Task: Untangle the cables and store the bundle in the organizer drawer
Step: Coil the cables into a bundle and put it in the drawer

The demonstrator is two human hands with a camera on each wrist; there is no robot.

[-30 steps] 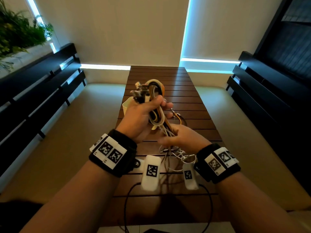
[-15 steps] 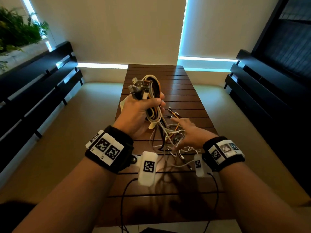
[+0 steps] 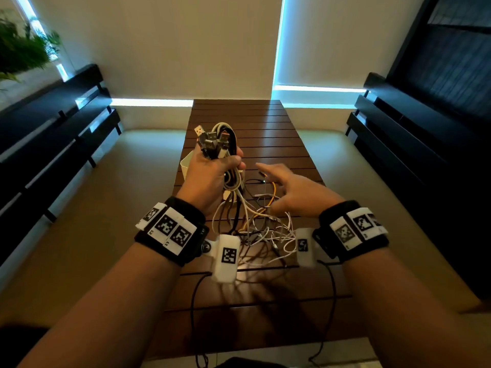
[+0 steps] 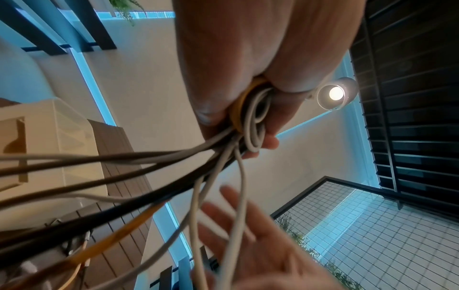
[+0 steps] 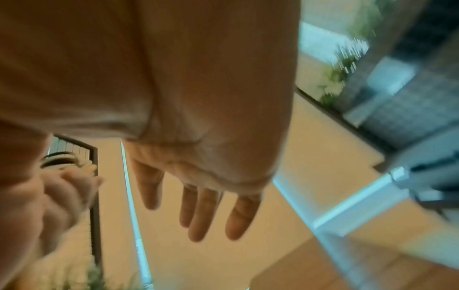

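Several cables [image 3: 228,179] are gripped at plug ends in left hand [image 3: 212,176], tails hanging free above table [image 3: 265,123]; right hand [image 3: 295,192] is spread, empty, for separating strands.

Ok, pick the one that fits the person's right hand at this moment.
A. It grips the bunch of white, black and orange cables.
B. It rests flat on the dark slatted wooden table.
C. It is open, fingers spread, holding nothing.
C: the right hand hovers with straight, spread fingers over the loose strands, while the left hand grips the bunch of white, black and orange cables.
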